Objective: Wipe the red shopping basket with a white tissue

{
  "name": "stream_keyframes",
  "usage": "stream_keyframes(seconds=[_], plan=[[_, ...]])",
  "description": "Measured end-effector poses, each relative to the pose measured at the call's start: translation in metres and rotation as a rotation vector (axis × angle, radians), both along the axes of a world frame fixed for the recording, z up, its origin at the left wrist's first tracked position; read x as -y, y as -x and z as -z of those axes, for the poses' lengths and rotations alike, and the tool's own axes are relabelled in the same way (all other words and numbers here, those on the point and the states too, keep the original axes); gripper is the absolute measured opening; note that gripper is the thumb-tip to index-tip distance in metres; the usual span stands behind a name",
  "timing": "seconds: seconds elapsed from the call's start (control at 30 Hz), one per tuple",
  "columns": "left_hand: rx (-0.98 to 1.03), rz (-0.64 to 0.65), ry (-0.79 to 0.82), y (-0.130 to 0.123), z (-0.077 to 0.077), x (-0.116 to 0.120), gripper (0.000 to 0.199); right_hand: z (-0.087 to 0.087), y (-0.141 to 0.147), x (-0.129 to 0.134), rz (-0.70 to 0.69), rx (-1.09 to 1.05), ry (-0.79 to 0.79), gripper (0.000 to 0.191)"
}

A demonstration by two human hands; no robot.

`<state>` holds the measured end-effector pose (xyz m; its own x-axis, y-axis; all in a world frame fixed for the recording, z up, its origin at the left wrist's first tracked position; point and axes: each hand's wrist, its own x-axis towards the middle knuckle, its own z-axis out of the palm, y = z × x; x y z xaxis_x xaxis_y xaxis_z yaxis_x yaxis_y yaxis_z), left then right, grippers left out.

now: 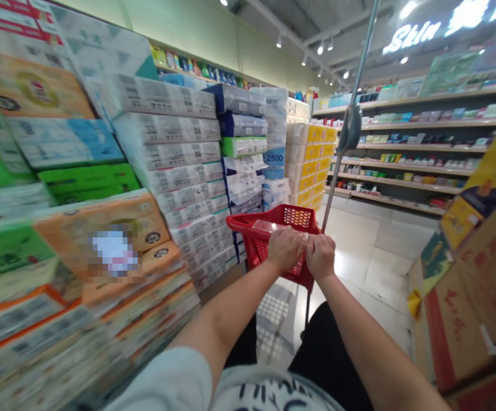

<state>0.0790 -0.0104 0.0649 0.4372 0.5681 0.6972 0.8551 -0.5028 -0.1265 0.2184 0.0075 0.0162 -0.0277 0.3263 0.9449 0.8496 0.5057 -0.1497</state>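
Note:
Ahead of me is a red plastic shopping cart (pixel 261 224), its latticed basket turned a little to the left. My left hand (pixel 285 249) is closed over the cart's handle. Close beside it, almost touching, my right hand (pixel 321 255) wraps round the right part of the same handle. A thin metal pole (pixel 335 177) with a dark rounded fitting rises by the cart's right side. The handle itself is mostly covered by my fingers, and only part of the basket's inside shows.
Stacked tissue packs (pixel 188 154) line the left, close to the cart. Yellow-and-white packs (pixel 311 165) stand farther ahead. Cardboard boxes (pixel 457 325) border the right side. Tiled floor (pixel 376 268) runs between them towards stocked shelves (pixel 419 165) at the back.

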Motion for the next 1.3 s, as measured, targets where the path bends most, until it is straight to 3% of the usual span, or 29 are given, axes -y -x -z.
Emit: stream_keyframes(seconds=[0.07, 0.17, 0.27, 0.47, 0.57, 0.67, 0.87, 0.97, 1.07, 1.23, 1.3], plan=[[0.009, -0.019, 0.007, -0.001, -0.002, 0.001, 0.032, 0.0, 0.001, 0.0, -0.006, 0.013, -0.007, 0.025], [-0.133, -0.088, 0.192, -0.007, -0.022, -0.011, 0.036, -0.002, 0.002, 0.0, -0.006, 0.017, 0.007, 0.028], [-0.213, -0.06, 0.274, -0.01, -0.034, -0.018, 0.034, -0.003, 0.003, 0.0, -0.006, 0.011, 0.017, 0.028], [0.044, -0.064, 0.065, -0.006, -0.011, 0.001, 0.035, -0.003, 0.001, 0.002, -0.02, 0.046, 0.009, 0.028], [-0.051, -0.111, 0.168, -0.01, -0.019, -0.004, 0.036, -0.003, 0.0, 0.001, -0.02, 0.052, 0.002, 0.028], [-0.172, -0.06, 0.253, -0.013, -0.027, -0.01, 0.035, -0.003, -0.001, 0.0, -0.009, 0.04, -0.003, 0.028], [0.033, -0.082, 0.081, -0.012, -0.014, 0.005, 0.039, -0.003, -0.003, 0.001, -0.017, 0.033, 0.025, 0.029], [-0.109, -0.121, 0.242, -0.016, -0.027, -0.002, 0.036, -0.002, -0.002, 0.003, -0.017, 0.033, 0.026, 0.027], [-0.212, -0.068, 0.314, -0.016, -0.035, -0.008, 0.029, -0.002, -0.001, 0.004, -0.018, 0.021, 0.023, 0.027], [0.046, -0.043, 0.064, -0.009, -0.012, 0.004, 0.032, -0.002, 0.0, 0.003, -0.016, 0.019, 0.029, 0.027], [0.076, -0.08, 0.058, -0.009, -0.011, 0.005, 0.032, -0.002, 0.0, 0.003, -0.019, 0.03, 0.033, 0.027]])
